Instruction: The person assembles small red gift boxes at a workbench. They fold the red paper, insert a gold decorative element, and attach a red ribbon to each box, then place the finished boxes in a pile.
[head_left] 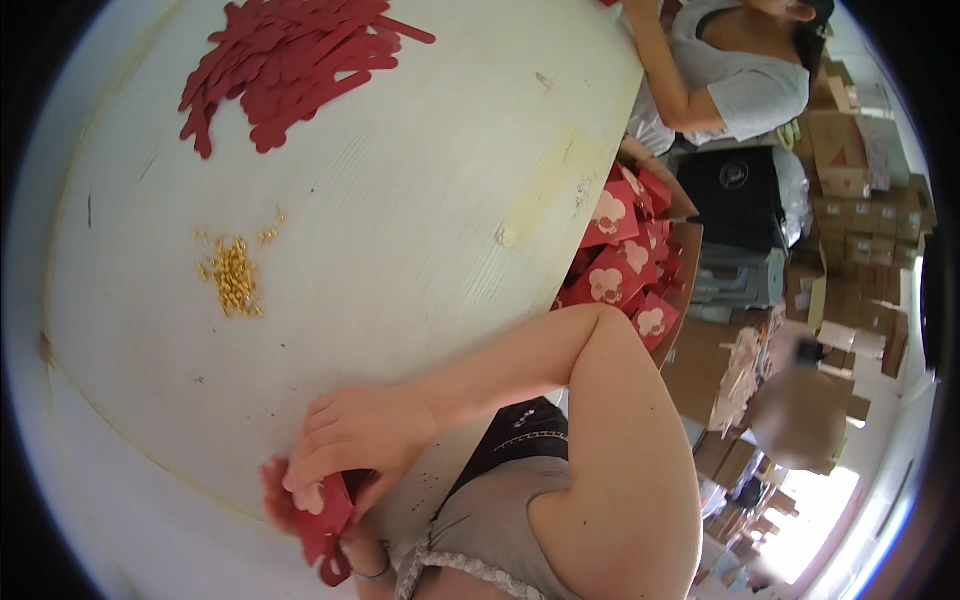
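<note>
Low on the white table, my two hands hold a small red gift box with a pale pink flower cut-out (311, 497). My right hand (365, 432) reaches over it from above, its fingers curled around the top and side. From beneath and behind, my left hand (276, 497) grips the box; most of it is hidden and its visible fingers are blurred. A red loop (335, 570) sticks out by the box, near my left wrist, which wears a bracelet. Farther up the table lie a small heap of gold metal fasteners (235, 278) and a big pile of dark red strips with rounded ends (290, 65).
Beside the table's right edge stands a cardboard carton (684, 285) filled with red flower boxes (625, 255). Another person in a grey shirt (755, 95) sits at the far right corner. Stacked cartons (870, 230) and a black case (732, 198) stand beyond.
</note>
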